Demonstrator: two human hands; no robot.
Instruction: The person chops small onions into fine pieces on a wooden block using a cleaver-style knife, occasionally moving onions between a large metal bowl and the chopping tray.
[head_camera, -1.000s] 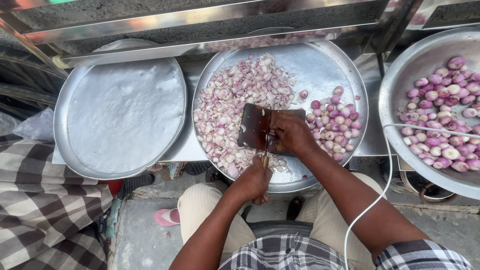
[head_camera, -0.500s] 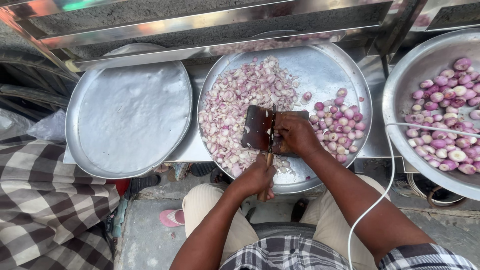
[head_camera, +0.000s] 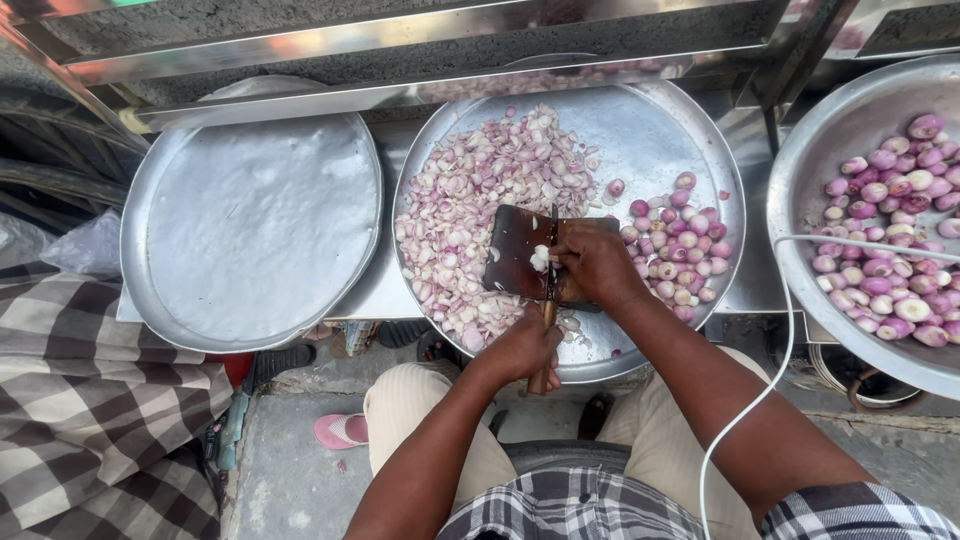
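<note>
Head view: left hand (head_camera: 522, 350) grips knife (head_camera: 547, 300), right hand (head_camera: 598, 262) pins shallot (head_camera: 540, 258) on board (head_camera: 522, 255) (tray (head_camera: 640, 130) catches cut pieces).

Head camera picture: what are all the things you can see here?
Middle tray: one, silver, centre.
Chopped onions: a heap, pink-white, left part of the middle tray.
Peeled onions: a pile, purple, right part of the middle tray.
Board: one, dark brown, on the middle tray.
Knife: one, wooden handle, blade over the board.
Left tray: one, silver, left.
Bowl: one, silver, right, holding peeled onions.
Cable: one, white, right.
Sandal: one, pink, on the ground.
Checked cloth: brown-white, lower left.
Left hand: grips the knife handle.
Right hand: presses an onion on the board.
</note>
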